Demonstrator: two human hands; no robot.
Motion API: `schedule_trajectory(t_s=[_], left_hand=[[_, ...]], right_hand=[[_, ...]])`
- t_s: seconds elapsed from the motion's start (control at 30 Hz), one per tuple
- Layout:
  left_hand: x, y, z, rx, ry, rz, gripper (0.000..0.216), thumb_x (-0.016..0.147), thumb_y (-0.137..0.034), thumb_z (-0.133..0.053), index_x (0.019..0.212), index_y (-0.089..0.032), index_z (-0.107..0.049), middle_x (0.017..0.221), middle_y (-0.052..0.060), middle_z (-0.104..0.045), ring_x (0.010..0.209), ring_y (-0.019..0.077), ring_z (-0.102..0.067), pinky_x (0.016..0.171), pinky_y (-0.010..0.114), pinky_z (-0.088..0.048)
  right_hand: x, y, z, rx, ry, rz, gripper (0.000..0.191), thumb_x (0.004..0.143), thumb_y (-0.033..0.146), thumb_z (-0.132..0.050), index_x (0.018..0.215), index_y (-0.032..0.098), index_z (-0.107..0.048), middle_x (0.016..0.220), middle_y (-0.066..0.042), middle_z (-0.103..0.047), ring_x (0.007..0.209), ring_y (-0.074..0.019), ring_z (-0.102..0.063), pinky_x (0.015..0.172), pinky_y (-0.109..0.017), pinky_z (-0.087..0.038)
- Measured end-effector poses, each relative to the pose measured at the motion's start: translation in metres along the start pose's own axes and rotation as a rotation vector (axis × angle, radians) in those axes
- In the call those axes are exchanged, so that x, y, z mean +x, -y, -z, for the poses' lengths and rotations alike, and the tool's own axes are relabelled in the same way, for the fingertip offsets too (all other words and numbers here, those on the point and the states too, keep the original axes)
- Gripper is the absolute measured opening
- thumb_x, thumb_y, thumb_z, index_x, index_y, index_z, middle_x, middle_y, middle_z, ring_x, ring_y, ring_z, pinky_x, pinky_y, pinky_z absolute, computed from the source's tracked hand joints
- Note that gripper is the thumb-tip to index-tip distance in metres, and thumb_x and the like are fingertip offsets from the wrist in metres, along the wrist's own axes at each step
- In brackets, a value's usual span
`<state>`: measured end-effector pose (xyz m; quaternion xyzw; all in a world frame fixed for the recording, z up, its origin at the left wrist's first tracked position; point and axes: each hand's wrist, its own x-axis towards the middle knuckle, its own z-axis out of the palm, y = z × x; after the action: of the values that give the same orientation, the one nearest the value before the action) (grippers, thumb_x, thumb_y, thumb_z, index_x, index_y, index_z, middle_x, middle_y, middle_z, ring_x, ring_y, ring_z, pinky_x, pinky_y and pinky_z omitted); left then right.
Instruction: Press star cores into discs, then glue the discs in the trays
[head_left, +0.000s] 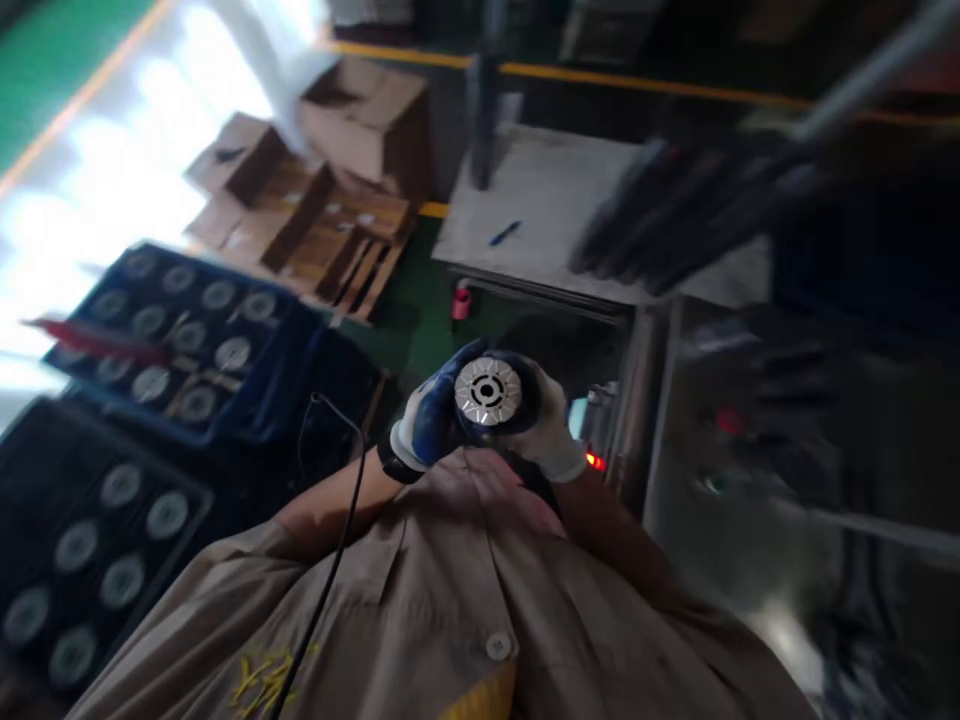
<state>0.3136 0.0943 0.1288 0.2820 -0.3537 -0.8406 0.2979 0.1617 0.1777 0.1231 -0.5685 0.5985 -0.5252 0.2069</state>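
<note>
A round silver metal disc (487, 391) with a patterned face and a dark centre hole is held close to my chest. My left hand (426, 420), in a blue-and-white glove, wraps round its left side. On the disc's right side my right hand (551, 430), gloved in white, is closed on it. Both forearms come up from my tan shirt at the bottom of the view. A thin black cable hangs across my left arm.
Blue trays (247, 400) of similar silver discs (232, 353) lie on the floor at left. Flattened cardboard boxes (322, 200) sit behind them. A grey table (540, 210) with a blue pen (504, 233) stands ahead. Blurred dark machinery with red lights fills the right side.
</note>
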Motion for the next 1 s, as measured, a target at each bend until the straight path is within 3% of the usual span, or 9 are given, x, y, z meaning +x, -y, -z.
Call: schedule_trajectory(t_s=[0.13,0.23,0.37,0.47,0.53,0.67,0.8,0.9,1.0], left_hand=[[-0.072,-0.017,0.057,0.242,-0.306,-0.304,0.068,0.094,-0.062,-0.059,0.144,-0.016,-0.059,0.144,0.015,-0.062,0.144,0.0356,-0.050,0.123,0.054,-0.041],[-0.130,-0.029,0.088,0.405,-0.509,-0.500,0.078,0.085,-0.062,-0.074,0.148,-0.018,-0.055,0.150,0.015,-0.057,0.144,0.0352,-0.049,0.125,0.049,-0.039],[-0.187,-0.019,0.142,0.471,-0.620,-0.517,0.097,0.057,-0.055,-0.097,0.138,-0.016,-0.061,0.139,0.018,-0.064,0.131,0.0362,-0.059,0.118,0.049,-0.045],[-0.228,-0.012,0.213,0.262,-0.730,-0.399,0.083,0.061,-0.059,-0.093,0.124,-0.013,-0.063,0.105,0.014,-0.074,0.099,0.0278,-0.070,0.101,0.049,-0.055],[-0.263,-0.027,0.270,0.269,-0.834,-0.417,0.079,0.061,-0.054,-0.094,0.121,-0.014,-0.061,0.097,0.011,-0.073,0.091,0.0252,-0.070,0.099,0.050,-0.055],[-0.330,-0.115,0.389,0.742,-1.265,-0.451,0.081,0.061,-0.030,-0.095,0.132,-0.014,-0.058,0.129,0.018,-0.064,0.124,0.0334,-0.060,0.116,0.049,-0.043],[-0.354,-0.213,0.485,1.065,-1.606,0.068,0.078,0.072,-0.027,-0.087,0.141,-0.012,-0.053,0.140,0.026,-0.051,0.129,0.0435,-0.056,0.111,0.056,-0.043],[-0.355,-0.234,0.526,1.191,-1.657,0.291,0.080,0.078,-0.029,-0.083,0.148,-0.013,-0.048,0.144,0.029,-0.046,0.130,0.0470,-0.054,0.109,0.060,-0.044],[-0.358,-0.219,0.547,1.224,-1.640,0.387,0.085,0.083,-0.035,-0.078,0.154,-0.010,-0.040,0.148,0.032,-0.043,0.137,0.0499,-0.048,0.111,0.064,-0.041]], right_hand=[[0.003,0.022,-0.071,0.029,0.204,0.133,0.080,0.065,0.060,-0.086,0.130,0.023,-0.057,0.122,-0.011,-0.073,0.112,-0.0329,-0.072,0.101,-0.049,-0.060],[0.001,0.049,-0.124,-0.091,0.285,0.263,0.079,0.067,0.055,-0.086,0.132,0.021,-0.056,0.122,-0.015,-0.071,0.112,-0.0362,-0.070,0.101,-0.053,-0.059],[-0.012,0.063,-0.209,-0.116,0.519,0.420,0.077,0.065,0.055,-0.085,0.128,0.017,-0.061,0.119,-0.019,-0.071,0.111,-0.0411,-0.069,0.100,-0.061,-0.057],[-0.040,0.047,-0.265,0.035,0.732,0.287,0.070,0.073,0.053,-0.079,0.131,0.018,-0.062,0.122,-0.016,-0.074,0.112,-0.0353,-0.072,0.100,-0.055,-0.060],[-0.067,0.026,-0.289,0.032,0.753,0.085,0.065,0.076,0.053,-0.074,0.130,0.018,-0.063,0.123,-0.016,-0.075,0.115,-0.0332,-0.073,0.104,-0.053,-0.059],[-0.123,-0.003,-0.310,-0.137,0.641,-0.416,0.068,0.063,0.063,-0.072,0.112,0.016,-0.071,0.113,-0.020,-0.078,0.109,-0.0382,-0.075,0.102,-0.058,-0.060],[-0.151,-0.002,-0.307,-0.268,0.615,-0.600,0.063,0.053,0.059,-0.069,0.100,0.018,-0.073,0.117,-0.021,-0.078,0.116,-0.0416,-0.073,0.110,-0.060,-0.055],[-0.163,0.005,-0.286,-0.375,0.499,-0.620,0.060,0.056,0.060,-0.068,0.100,0.020,-0.074,0.116,-0.018,-0.078,0.117,-0.0406,-0.073,0.110,-0.058,-0.055],[-0.184,0.010,-0.259,-0.473,0.371,-0.724,0.057,0.057,0.065,-0.066,0.096,0.023,-0.075,0.106,-0.016,-0.080,0.112,-0.0425,-0.074,0.105,-0.060,-0.059]])
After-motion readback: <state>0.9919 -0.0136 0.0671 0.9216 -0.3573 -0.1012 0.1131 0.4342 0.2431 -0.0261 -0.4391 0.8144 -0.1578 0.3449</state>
